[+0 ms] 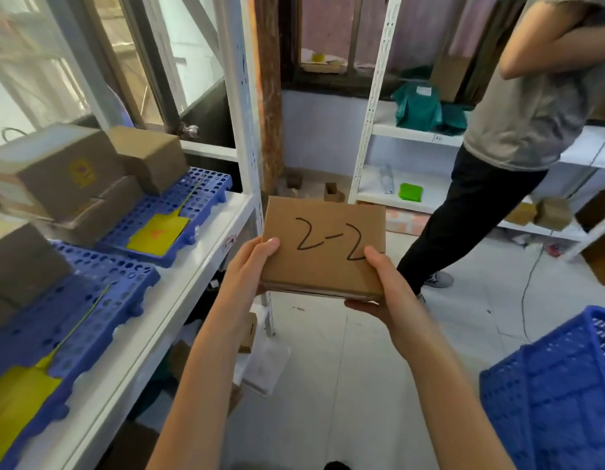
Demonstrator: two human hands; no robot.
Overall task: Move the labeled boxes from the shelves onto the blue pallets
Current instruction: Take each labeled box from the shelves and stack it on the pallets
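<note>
gripping flat box (323, 245) marked "2-2" with left hand (250, 266) and right hand (384, 283), beside blue pallets (199, 195).

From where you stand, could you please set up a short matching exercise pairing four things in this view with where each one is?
Things:
1. box marked 2-2
2. green bag
3. blue crate
4. yellow card

Places:
a. on a blue pallet
b. held in both hands
c. on the far white shelf
d. bottom right corner of the view

Pairs: 1-b, 2-c, 3-d, 4-a
</note>
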